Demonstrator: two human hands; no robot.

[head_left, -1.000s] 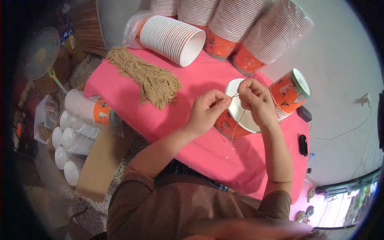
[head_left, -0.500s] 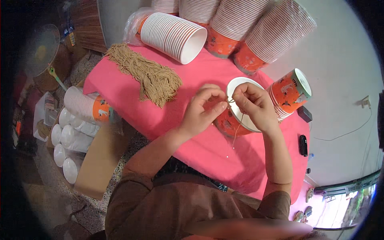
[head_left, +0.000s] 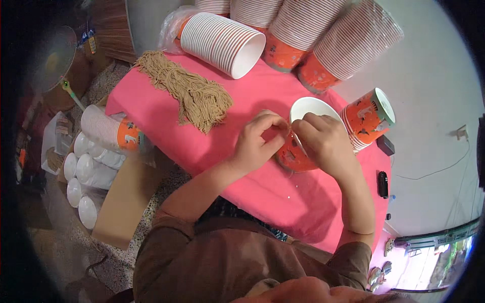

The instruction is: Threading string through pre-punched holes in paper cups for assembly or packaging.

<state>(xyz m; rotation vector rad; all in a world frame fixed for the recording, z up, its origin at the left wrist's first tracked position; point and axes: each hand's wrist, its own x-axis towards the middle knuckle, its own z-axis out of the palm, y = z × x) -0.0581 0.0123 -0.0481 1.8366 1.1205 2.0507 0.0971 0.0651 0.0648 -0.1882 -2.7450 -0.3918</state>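
Now the right hand (head_left: 327, 144) has dipped over the bucket (head_left: 294, 159), beside the left hand (head_left: 258, 140); the string no longer shows, so its handling is obscured. Both curl narrowly, holding what I cannot tell.

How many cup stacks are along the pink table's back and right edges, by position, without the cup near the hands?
Upright stacks at the back: 4
Stack lying on its side: 1
Upside-down stack at the right: 1
Total: 6
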